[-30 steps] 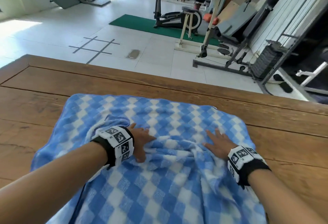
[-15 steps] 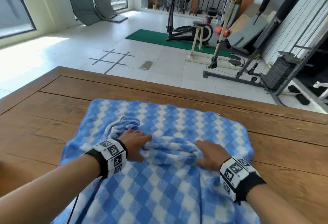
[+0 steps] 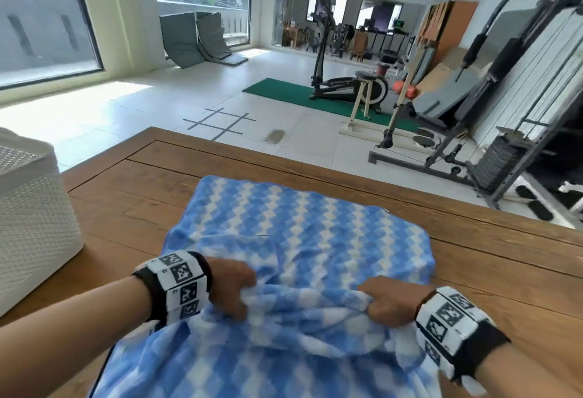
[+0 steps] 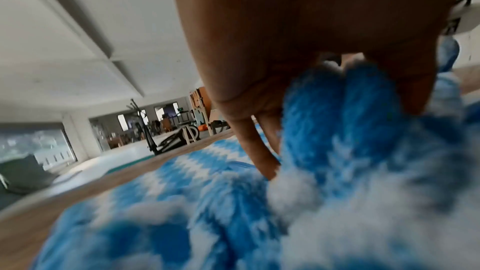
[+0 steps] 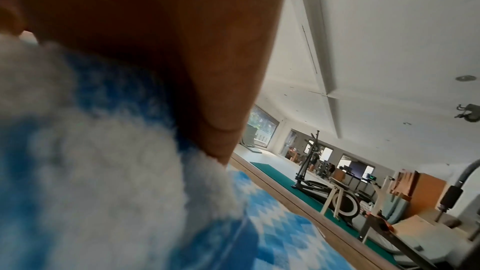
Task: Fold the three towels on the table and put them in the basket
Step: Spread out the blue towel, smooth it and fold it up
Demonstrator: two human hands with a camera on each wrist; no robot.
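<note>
A blue-and-white checked towel point(image 3: 293, 233) lies spread on the wooden table point(image 3: 492, 258), its near part hanging over the front edge. My left hand point(image 3: 235, 287) grips a bunched ridge of the towel, fingers curled into the cloth point(image 4: 324, 126). My right hand point(image 3: 389, 301) grips the same ridge further right, and fluffy towel pile point(image 5: 103, 161) fills its wrist view. A white woven basket point(image 3: 34, 217) stands at the table's left edge. Only one towel shows.
Bare wood lies left, right and beyond the towel. Past the table's far edge is a tiled gym floor with an exercise bike point(image 3: 353, 85), a green mat point(image 3: 296, 94) and a weight machine point(image 3: 504, 132) at the right.
Both hands went from lying flat on the towel to curling and gathering it into a ridge, then drew back toward me. The view lifted, and the basket came into sight at the left.
</note>
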